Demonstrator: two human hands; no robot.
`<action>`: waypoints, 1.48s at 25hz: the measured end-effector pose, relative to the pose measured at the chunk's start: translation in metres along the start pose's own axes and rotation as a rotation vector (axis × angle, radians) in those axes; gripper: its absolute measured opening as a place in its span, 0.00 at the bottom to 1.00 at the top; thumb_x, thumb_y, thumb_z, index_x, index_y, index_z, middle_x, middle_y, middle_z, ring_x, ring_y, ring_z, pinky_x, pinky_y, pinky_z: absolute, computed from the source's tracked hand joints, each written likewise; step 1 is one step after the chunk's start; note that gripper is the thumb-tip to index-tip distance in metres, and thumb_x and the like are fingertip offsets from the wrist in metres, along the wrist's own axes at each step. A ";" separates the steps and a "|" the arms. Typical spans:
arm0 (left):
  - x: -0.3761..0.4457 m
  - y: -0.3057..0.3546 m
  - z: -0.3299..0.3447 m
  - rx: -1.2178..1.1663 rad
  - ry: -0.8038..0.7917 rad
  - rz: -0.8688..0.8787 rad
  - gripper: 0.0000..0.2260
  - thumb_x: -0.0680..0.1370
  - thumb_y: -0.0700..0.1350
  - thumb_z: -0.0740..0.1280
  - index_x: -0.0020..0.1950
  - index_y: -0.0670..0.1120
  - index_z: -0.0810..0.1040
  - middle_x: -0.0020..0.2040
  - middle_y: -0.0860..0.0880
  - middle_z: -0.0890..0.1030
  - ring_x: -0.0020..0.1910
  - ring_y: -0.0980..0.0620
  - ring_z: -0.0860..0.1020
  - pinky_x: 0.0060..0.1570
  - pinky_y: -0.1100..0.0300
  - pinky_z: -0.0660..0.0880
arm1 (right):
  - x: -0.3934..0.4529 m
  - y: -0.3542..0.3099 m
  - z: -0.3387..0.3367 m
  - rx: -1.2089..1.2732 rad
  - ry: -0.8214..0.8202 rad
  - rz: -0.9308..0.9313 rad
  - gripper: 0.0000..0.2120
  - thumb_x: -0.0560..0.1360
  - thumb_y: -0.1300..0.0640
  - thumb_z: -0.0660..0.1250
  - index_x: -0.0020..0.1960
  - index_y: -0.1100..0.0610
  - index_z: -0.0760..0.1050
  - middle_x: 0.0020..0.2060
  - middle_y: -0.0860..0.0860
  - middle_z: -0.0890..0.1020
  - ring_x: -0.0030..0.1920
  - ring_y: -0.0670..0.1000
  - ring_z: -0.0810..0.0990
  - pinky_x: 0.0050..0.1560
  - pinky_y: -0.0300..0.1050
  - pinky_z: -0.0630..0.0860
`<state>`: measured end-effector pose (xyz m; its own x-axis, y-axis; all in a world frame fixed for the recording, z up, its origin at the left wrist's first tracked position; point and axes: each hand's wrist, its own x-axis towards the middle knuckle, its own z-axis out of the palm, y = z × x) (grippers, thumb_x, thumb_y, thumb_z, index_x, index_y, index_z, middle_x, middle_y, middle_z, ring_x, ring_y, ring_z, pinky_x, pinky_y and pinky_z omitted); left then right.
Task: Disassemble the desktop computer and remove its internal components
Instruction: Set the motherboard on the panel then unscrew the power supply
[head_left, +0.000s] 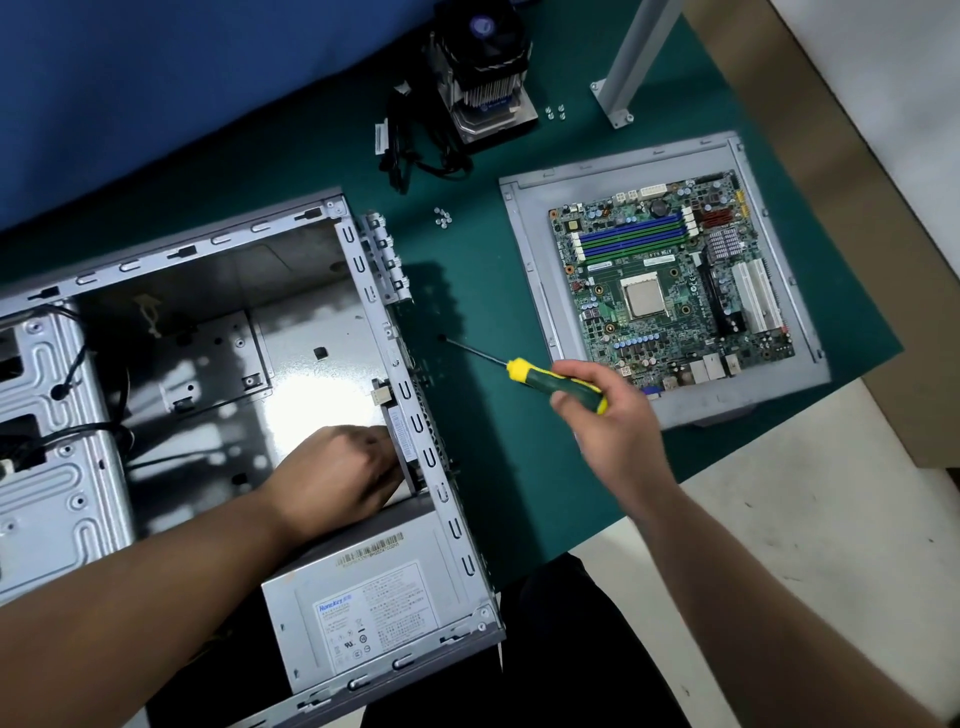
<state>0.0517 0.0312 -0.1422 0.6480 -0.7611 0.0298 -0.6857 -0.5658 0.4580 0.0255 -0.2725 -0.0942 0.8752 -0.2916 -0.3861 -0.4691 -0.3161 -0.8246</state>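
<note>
Currently, the right hand grips the green-and-yellow-handled screwdriver, tip clear of the grey steel computer case. The left hand reaches inside the case, fingers curled on a small labelled part at the rear wall; grip details are hidden. The boxy grey power supply, in the case corner nearest the tabletop's near edge, looks heavy and rigid: grasp its flat sides. The green motherboard, fragile, lies on a grey panel near the tabletop's right edge.
</note>
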 end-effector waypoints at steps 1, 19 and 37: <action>0.002 0.002 -0.002 0.018 0.005 0.017 0.06 0.72 0.46 0.63 0.36 0.49 0.68 0.29 0.49 0.73 0.25 0.47 0.72 0.26 0.62 0.71 | -0.003 0.000 0.013 0.000 0.028 -0.035 0.12 0.78 0.61 0.72 0.60 0.51 0.81 0.42 0.43 0.84 0.37 0.41 0.78 0.39 0.35 0.73; 0.003 0.004 -0.004 0.026 0.016 -0.021 0.08 0.74 0.48 0.61 0.36 0.48 0.72 0.31 0.50 0.74 0.27 0.48 0.73 0.29 0.63 0.69 | -0.026 0.011 0.075 -0.388 -0.348 0.033 0.12 0.79 0.45 0.67 0.41 0.50 0.77 0.31 0.49 0.80 0.29 0.44 0.77 0.27 0.37 0.72; 0.010 0.016 -0.021 0.035 0.020 0.036 0.13 0.75 0.46 0.59 0.31 0.46 0.72 0.28 0.49 0.73 0.23 0.48 0.72 0.24 0.63 0.68 | -0.026 0.025 0.069 -0.355 -0.440 -0.241 0.06 0.79 0.61 0.68 0.56 0.57 0.78 0.53 0.51 0.82 0.52 0.50 0.80 0.56 0.49 0.79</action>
<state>0.0539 0.0208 -0.1160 0.6287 -0.7750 0.0642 -0.7200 -0.5489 0.4247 -0.0013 -0.2106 -0.1331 0.8927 0.2014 -0.4031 -0.1970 -0.6301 -0.7511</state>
